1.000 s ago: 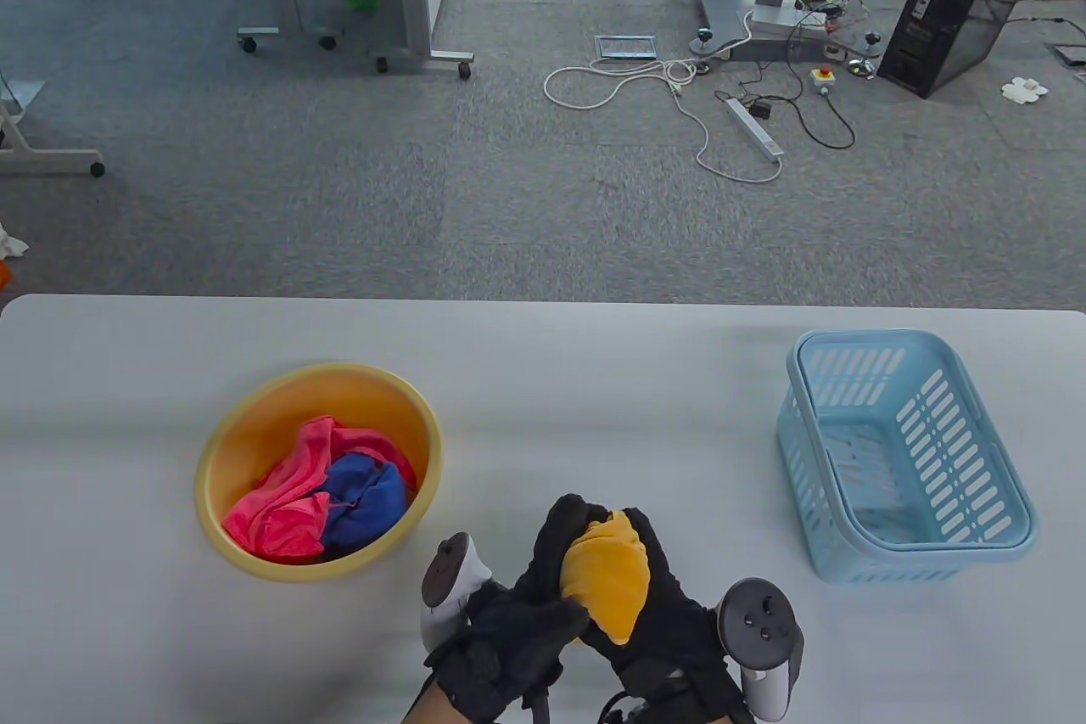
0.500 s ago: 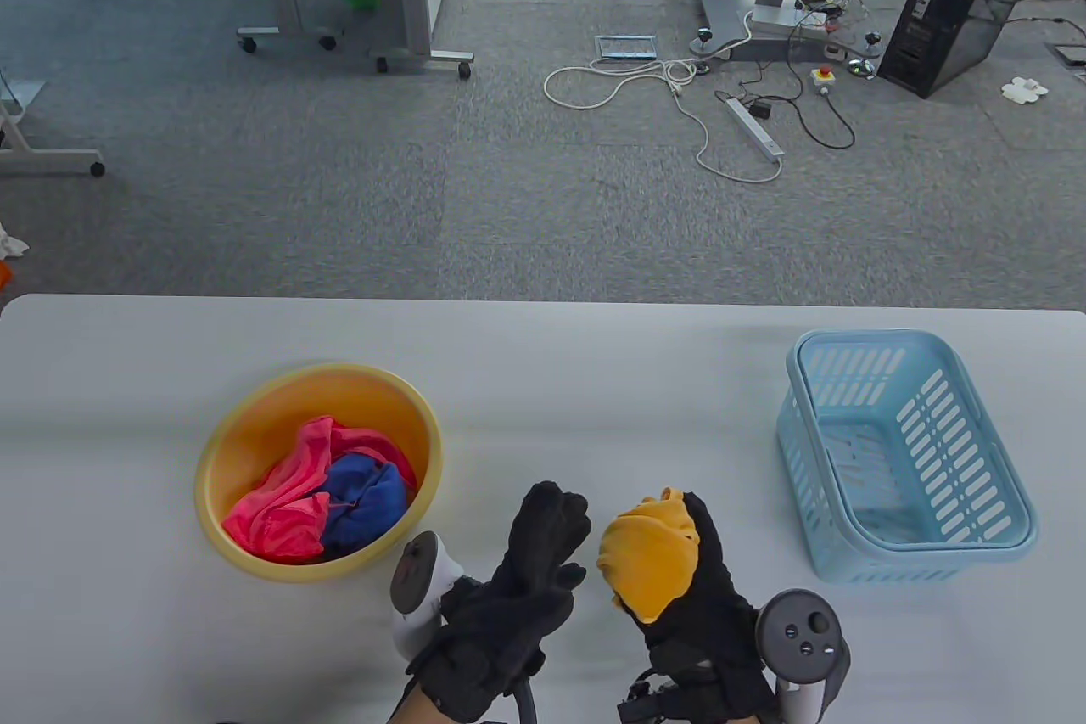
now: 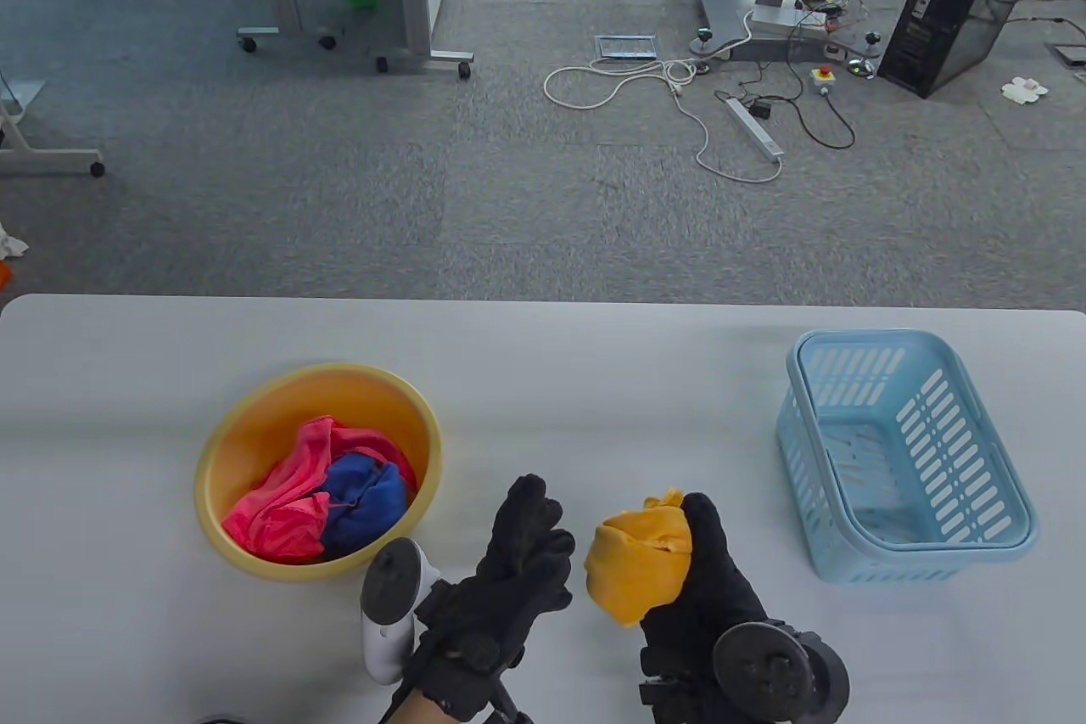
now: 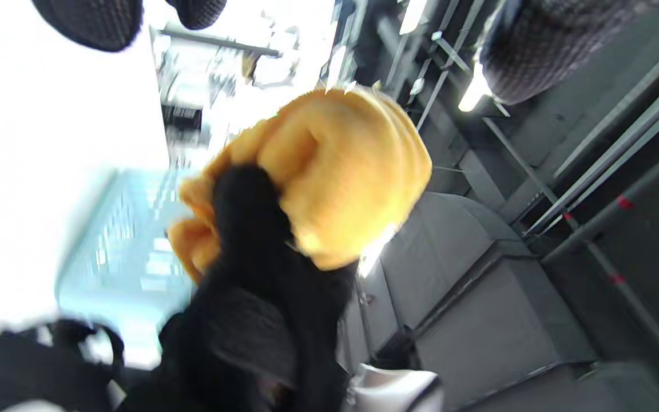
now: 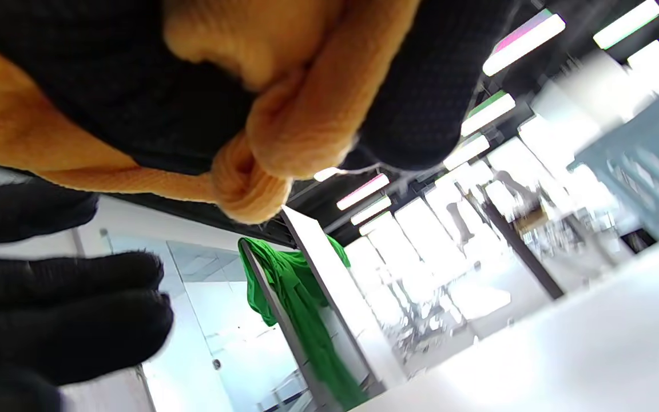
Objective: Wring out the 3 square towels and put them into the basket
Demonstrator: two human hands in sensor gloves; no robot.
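The right hand (image 3: pixel 704 580) clutches the balled orange towel (image 3: pixel 636 567) above the worktop (image 3: pixel 594 384), the left hand (image 3: pixel 517 554) slack beside it; soft, probably damp and limp, it seems best kept bunched on its way to the basket (image 3: pixel 1001 537).

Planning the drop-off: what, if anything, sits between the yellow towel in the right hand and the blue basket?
Nothing visible does. The right hand holds the balled yellow towel above bare table, and the blue basket stands open to its right.
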